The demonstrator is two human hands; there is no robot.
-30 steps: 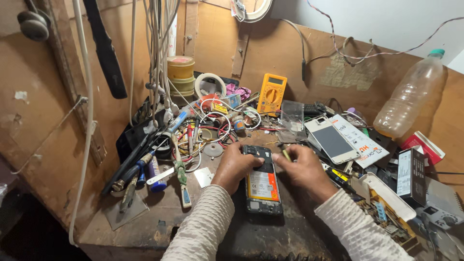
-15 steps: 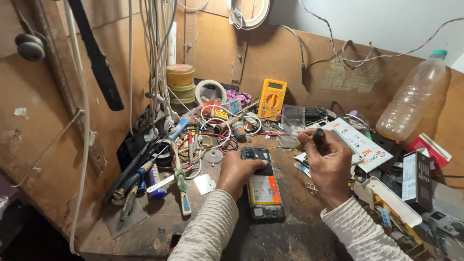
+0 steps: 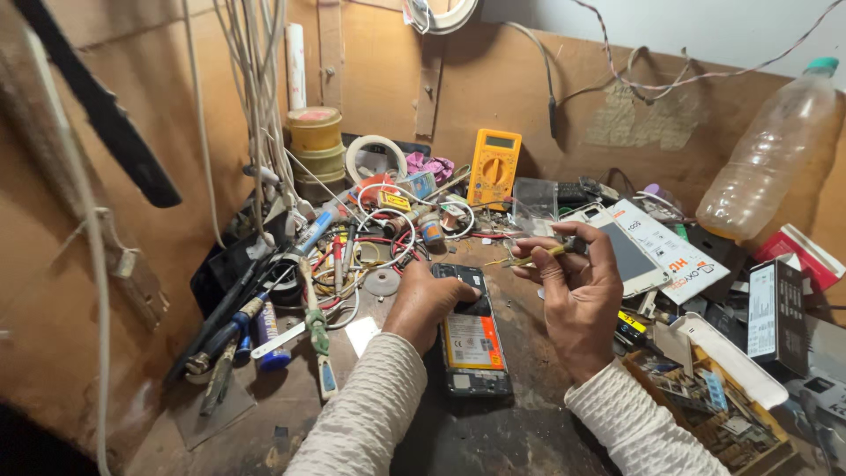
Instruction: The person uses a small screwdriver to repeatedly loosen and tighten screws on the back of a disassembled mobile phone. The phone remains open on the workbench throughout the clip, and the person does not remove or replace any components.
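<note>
Opened phone [image 3: 473, 339] at lower centre of the frame, one hand pressing on it, the other raised with a small tool.

The left hand [image 3: 426, 302] lies on the phone's upper end, fingers curled down over its top edge and touching it, while the phone rests flat on the dark workbench [image 3: 493, 441] with its back off and its orange-and-white battery [image 3: 473, 342] showing. The right hand [image 3: 577, 295] is lifted just right of the phone, fingertips pinched shut around a thin yellow-handled screwdriver [image 3: 548, 253] (its tip points left, clear of the phone). Behind, at upper centre, stands a yellow multimeter [image 3: 493, 167]; a clear plastic bottle [image 3: 768, 163] leans at upper right, and a tangle of tools and wires [image 3: 335, 256] fills the left.
</note>
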